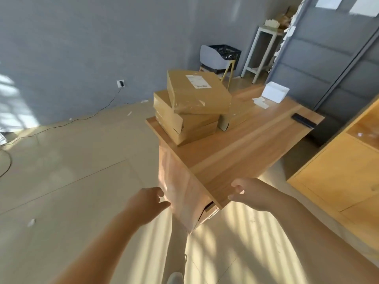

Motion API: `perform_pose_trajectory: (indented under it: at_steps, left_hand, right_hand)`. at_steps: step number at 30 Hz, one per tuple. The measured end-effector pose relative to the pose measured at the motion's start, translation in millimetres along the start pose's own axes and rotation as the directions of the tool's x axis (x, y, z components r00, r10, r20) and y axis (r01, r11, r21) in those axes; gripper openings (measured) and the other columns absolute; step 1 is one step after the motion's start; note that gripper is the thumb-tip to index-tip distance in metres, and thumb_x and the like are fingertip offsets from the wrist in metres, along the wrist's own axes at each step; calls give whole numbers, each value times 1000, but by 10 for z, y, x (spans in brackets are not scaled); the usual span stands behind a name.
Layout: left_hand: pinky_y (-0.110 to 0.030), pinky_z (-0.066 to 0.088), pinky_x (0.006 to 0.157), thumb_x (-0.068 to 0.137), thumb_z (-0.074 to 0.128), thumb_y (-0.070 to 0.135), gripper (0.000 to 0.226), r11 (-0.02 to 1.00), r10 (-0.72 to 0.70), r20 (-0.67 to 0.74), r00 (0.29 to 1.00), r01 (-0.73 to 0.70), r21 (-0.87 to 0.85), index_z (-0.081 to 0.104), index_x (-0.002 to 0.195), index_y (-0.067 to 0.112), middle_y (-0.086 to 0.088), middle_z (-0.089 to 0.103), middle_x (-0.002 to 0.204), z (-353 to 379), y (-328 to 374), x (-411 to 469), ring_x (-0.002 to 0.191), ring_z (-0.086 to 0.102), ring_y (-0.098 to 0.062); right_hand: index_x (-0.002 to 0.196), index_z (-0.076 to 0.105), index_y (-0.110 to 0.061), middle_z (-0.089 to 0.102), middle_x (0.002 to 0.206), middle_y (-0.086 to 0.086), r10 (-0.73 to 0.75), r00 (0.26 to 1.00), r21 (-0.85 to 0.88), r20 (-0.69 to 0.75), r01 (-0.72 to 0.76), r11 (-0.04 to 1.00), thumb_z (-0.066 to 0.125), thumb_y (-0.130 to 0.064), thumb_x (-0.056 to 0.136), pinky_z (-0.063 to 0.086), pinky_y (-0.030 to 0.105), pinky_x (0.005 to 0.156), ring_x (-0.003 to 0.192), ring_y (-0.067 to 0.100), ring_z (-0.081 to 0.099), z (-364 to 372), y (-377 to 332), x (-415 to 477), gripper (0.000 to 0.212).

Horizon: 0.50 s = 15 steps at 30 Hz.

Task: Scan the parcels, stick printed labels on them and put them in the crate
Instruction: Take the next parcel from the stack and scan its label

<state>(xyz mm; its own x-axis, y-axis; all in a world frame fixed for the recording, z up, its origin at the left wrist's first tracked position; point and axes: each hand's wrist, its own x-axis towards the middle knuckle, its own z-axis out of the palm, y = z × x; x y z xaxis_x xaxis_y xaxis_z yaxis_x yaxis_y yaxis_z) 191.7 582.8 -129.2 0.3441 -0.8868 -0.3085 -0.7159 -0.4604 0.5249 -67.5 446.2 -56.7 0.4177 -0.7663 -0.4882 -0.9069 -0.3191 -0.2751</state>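
A stack of brown cardboard parcels point(184, 121) stands at the far left end of the wooden desk point(256, 144). The top parcel point(196, 93) lies askew and carries a white printed label point(198, 81). Another parcel point(235, 117) sits behind the stack. A dark plastic crate point(227, 53) stands on the floor behind a chair, far from the desk. A black scanner-like device point(303, 120) lies at the desk's right edge. My left hand point(149, 203) hovers empty beside the desk's side panel, fingers apart. My right hand point(250, 193) is at the desk's near corner, fingers loosely curled, holding nothing.
A white box-shaped device point(275, 92) and white paper slips point(260, 102) lie at the desk's far end. A grey chair point(215, 58) and a white side table point(260, 52) stand by the wall. A yellow wooden cabinet point(344, 171) is on the right. A cable point(61, 124) runs across the floor.
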Motion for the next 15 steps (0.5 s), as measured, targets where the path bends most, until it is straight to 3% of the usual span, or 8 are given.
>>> perform_pose_trajectory:
  at_steps: [3, 6, 10, 15]
  left_hand:
    - [-24, 44, 86, 84, 61, 44, 33, 999, 35, 1, 999, -35, -9, 60, 112, 27, 13, 60, 98, -63, 359, 508, 94, 58, -10]
    - [-22, 44, 80, 84, 59, 48, 34, 997, 80, 29, 996, -81, 14, 59, 112, 28, 15, 60, 98, -75, 695, 972, 92, 59, -8]
    - [-22, 44, 75, 86, 56, 47, 32, 988, 140, 83, 987, -145, 60, 58, 110, 25, 14, 59, 99, -38, 1132, 1469, 85, 57, -8]
    - [-24, 49, 78, 87, 56, 46, 35, 982, 147, 148, 978, -162, 94, 57, 114, 24, 11, 62, 106, 117, 1650, 1997, 89, 58, -8]
  right_hand:
    - [136, 45, -22, 52, 135, 0, 31, 1000, 95, -3, -31, 995, 61, -45, 89, 42, 25, 94, 119, 12, 51, -362, 168, 347, 55]
    - [139, 42, -24, 47, 142, -1, 64, 998, 163, 6, -64, 984, 60, -46, 89, 42, 24, 92, 116, 12, 54, -666, 386, 666, 58]
    - [139, 42, -25, 47, 143, -1, 94, 996, 200, 3, -92, 975, 61, -47, 88, 42, 29, 101, 123, 13, 51, -963, 733, 1036, 59]
    - [140, 42, -23, 48, 141, 0, 111, 994, 194, 27, -114, 974, 61, -47, 88, 42, 28, 101, 120, 14, 53, -1240, 1256, 1491, 61]
